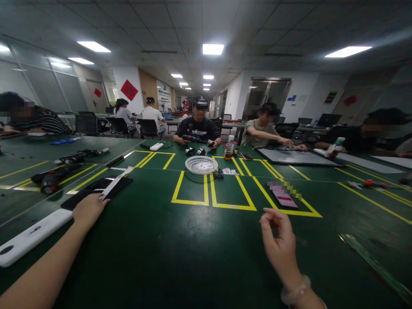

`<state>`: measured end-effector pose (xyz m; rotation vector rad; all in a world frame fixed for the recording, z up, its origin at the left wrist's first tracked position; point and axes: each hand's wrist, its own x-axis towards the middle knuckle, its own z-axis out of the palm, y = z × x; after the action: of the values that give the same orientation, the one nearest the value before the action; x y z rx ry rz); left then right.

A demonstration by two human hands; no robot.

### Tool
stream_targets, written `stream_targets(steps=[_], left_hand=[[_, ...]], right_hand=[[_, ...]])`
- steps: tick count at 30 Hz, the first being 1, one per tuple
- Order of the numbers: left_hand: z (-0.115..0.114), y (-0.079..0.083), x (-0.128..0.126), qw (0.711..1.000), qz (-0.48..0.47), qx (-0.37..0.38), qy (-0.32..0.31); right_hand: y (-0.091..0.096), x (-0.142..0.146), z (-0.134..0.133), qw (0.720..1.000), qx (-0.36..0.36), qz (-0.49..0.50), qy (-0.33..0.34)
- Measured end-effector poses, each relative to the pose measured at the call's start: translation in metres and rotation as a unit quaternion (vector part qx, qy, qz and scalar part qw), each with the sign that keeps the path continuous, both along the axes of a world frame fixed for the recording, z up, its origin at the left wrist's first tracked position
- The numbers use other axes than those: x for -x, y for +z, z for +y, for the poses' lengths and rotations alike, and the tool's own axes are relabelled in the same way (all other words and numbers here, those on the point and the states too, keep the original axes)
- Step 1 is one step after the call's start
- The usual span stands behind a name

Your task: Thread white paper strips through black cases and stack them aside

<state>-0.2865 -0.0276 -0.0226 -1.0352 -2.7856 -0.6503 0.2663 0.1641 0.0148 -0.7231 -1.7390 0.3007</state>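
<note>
On the left, my left hand [88, 210] is closed on one end of a flat white strip [117, 182], which slants up and away from the fingers. Beneath it lies a flat black sheet-like piece [122, 184], partly covered by hand and strip. A long white device [35, 236] with a dark mark and a dark round spot rests beside the wrist. My right hand [280, 240] is raised above the table at right, thumb and fingers curled together, nothing visible in them. Just beyond it lies a phone [283, 195] with a pink screen.
Yellow tape outlines [189, 201] mark the green table. Farther back stand a white round basket [201, 165] and a bottle [228, 150]. Black tools [54, 178] lie left; a green strip [370, 262] lies right. Across the table, a person [198, 128] holds a power drill [191, 138].
</note>
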Motion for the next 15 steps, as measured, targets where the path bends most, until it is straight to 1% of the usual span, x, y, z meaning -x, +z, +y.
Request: stream_targets(steps=[4, 7, 9, 11, 13, 15], left_hand=[[-0.006, 0.008, -0.001, 0.995, -0.064, -0.08, 0.001], [-0.009, 0.012, -0.003, 0.978, -0.137, -0.154, 0.011], [-0.007, 0.015, -0.008, 0.958, -0.188, -0.214, 0.028], [0.0, 0.021, -0.017, 0.931, -0.236, -0.275, 0.037], [0.01, 0.028, -0.032, 0.9, -0.288, -0.327, 0.025], [0.02, 0.037, -0.053, 0.863, -0.345, -0.368, -0.002]], right_hand=[[0.001, 0.001, -0.003, 1.0, 0.0, -0.018, -0.002], [0.001, 0.002, -0.005, 0.999, 0.001, -0.031, 0.008], [0.0, 0.002, -0.006, 0.999, -0.003, -0.039, 0.015], [0.0, 0.003, -0.007, 0.999, -0.007, -0.049, 0.022], [-0.001, 0.004, -0.007, 0.998, -0.007, -0.062, 0.03], [-0.002, 0.006, -0.009, 0.996, -0.011, -0.078, 0.041]])
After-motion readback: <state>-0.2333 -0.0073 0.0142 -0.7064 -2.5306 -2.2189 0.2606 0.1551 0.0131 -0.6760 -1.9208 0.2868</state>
